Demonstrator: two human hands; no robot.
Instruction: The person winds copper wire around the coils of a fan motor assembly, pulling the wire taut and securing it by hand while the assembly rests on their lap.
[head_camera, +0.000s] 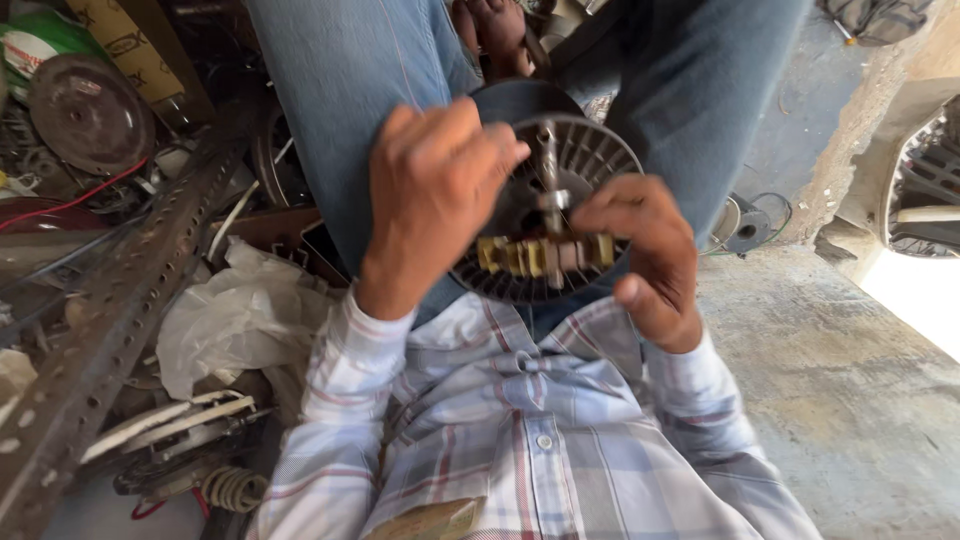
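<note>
Hands (435, 190) (645, 255) grip finned motor rotor (585, 160), prob. on lap.

A round, slotted motor rotor (560, 210) with a steel shaft (549, 165) rests on the person's lap. The left hand (435, 190) curls over its left side near the shaft — the right hand (645, 255) grips the right rim beside yellowish windings (540, 255). Crumpled white plastic (235, 320) and a perforated metal bar (130, 300) lie left.
</note>
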